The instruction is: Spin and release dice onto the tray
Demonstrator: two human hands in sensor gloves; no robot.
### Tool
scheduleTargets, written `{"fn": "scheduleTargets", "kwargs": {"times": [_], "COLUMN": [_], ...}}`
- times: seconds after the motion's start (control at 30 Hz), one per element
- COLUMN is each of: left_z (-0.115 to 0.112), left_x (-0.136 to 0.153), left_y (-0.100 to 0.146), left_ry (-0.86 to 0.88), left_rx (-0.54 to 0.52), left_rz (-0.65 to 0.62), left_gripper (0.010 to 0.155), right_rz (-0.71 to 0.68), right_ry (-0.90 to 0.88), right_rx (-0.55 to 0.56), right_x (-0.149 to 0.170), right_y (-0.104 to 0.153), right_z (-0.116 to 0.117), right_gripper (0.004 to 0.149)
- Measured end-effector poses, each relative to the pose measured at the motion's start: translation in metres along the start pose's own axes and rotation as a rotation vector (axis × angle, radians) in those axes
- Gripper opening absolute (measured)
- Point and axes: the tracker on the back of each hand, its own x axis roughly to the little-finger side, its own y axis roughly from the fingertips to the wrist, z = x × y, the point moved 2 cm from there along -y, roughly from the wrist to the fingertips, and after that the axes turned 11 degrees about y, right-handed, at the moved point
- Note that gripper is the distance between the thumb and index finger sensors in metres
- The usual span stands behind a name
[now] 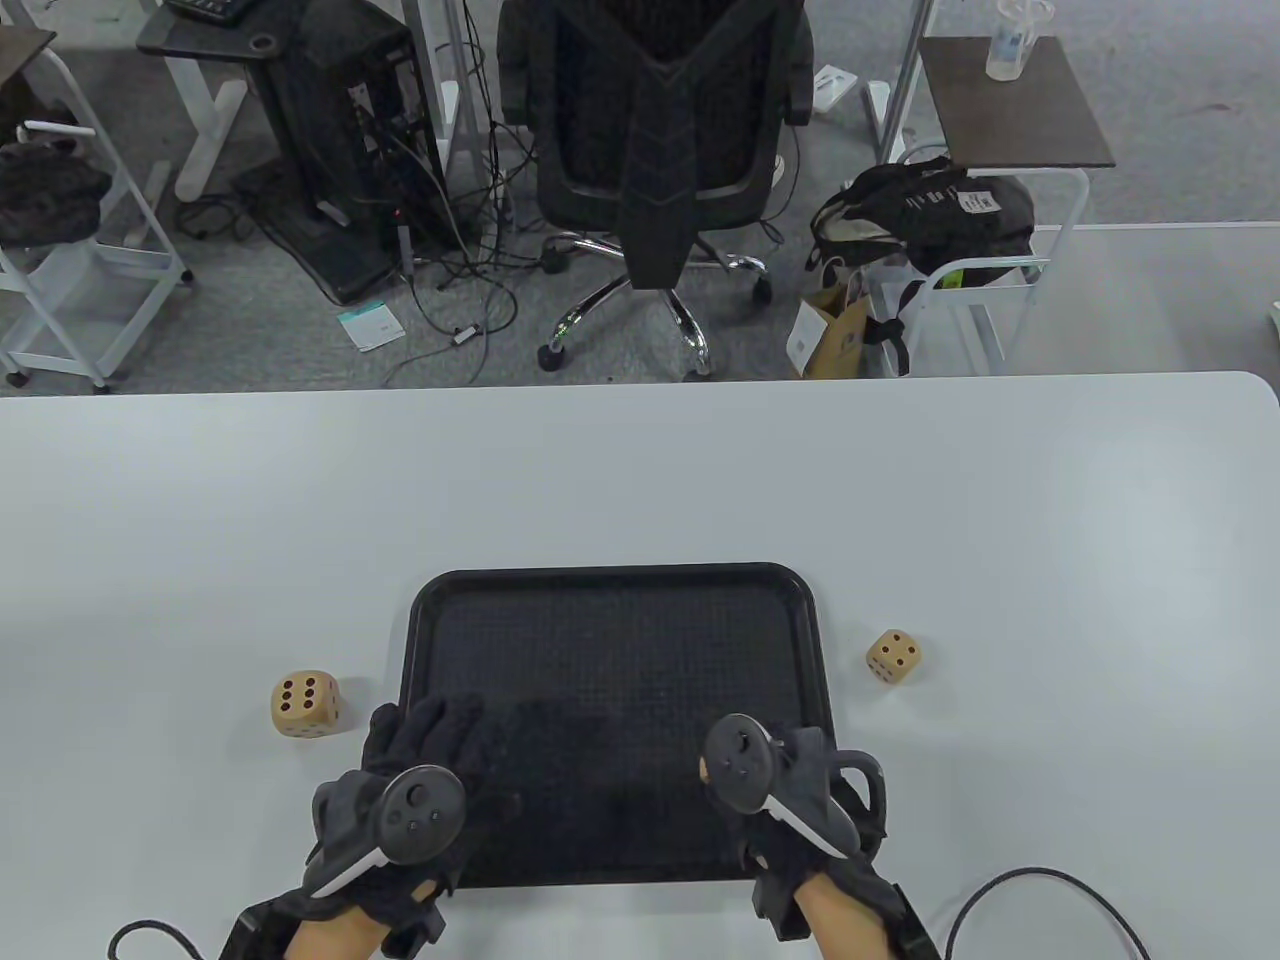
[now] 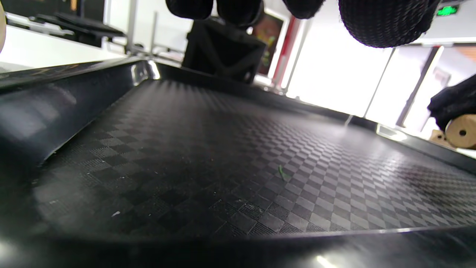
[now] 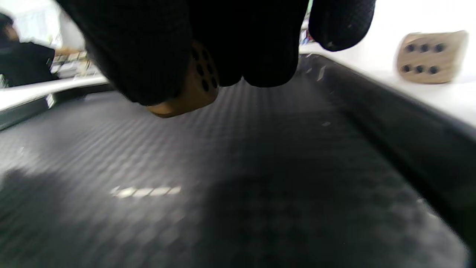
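While a tan wooden die showing six [image 1: 305, 704] sits on the white table [image 1: 640, 480] left of the black textured plastic tray [image 1: 617, 600], the left hand [image 1: 425, 765] lies flat on the tray, fingers straight, holding nothing. The right hand [image 1: 790, 775] above the tray pinches a second wooden die [image 3: 189, 91]. A third die [image 1: 894, 656] lies right of the tray.

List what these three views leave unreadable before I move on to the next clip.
- Held die: right wrist view, gloved fingers cover most of it; top face unreadable. The table view hides it under the right hand.
- Left hand: palm side unseen; left wrist view shows fingertips only.
- Tray surface: motion-blurred in the right wrist view.
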Motion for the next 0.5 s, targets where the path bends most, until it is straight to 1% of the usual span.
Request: {"fn": "scheduleTargets", "kwargs": {"times": [0.03, 0.1, 0.17, 0.2, 0.27, 0.33, 0.37, 0.4, 0.43, 0.47, 0.5], "left_z": [0.000, 0.000, 0.001, 0.001, 0.001, 0.002, 0.003, 0.003, 0.003, 0.003, 0.004], "left_x": [0.000, 0.001, 0.001, 0.001, 0.002, 0.002, 0.003, 0.003, 0.004, 0.004, 0.004], "left_y": [0.000, 0.000, 0.000, 0.000, 0.000, 0.000, 0.000, 0.000, 0.000, 0.000, 0.000], "left_ry": [0.002, 0.005, 0.008, 0.009, 0.012, 0.018, 0.021, 0.023, 0.024, 0.026, 0.027], "left_rx": [0.001, 0.006, 0.008, 0.008, 0.009, 0.009, 0.008, 0.008, 0.007, 0.007, 0.006], "left_rz": [0.000, 0.002, 0.003, 0.004, 0.003, 0.004, 0.004, 0.004, 0.005, 0.006, 0.007], "left_gripper": [0.075, 0.074, 0.074, 0.074, 0.074, 0.074, 0.074, 0.074, 0.074, 0.074, 0.074], "right_rz": [-0.012, -0.048, -0.062, -0.071, -0.075, -0.090, -0.079, -0.046, 0.058, 0.146, 0.166], "right_ry": [0.016, 0.068, 0.099, 0.126, 0.135, 0.164, 0.171, 0.163, 0.137, 0.066, -0.013], "right_rx": [-0.019, -0.091, -0.123, -0.157, -0.168, -0.223, -0.251, -0.238, -0.200, -0.167, -0.166], "right_x": [-0.006, -0.020, -0.032, -0.039, -0.045, -0.049, -0.049, -0.046, -0.036, -0.025, -0.018], "right_y": [-0.003, -0.009, -0.013, -0.016, -0.017, -0.020, -0.024, -0.026, -0.031, -0.034, -0.036], "right_z": [0.002, 0.007, 0.011, 0.012, 0.011, 0.012, 0.012, 0.010, 0.006, 0.001, -0.002], "right_gripper": [0.059, 0.059, 0.059, 0.058, 0.057, 0.057, 0.058, 0.060, 0.066, 0.071, 0.074]}}
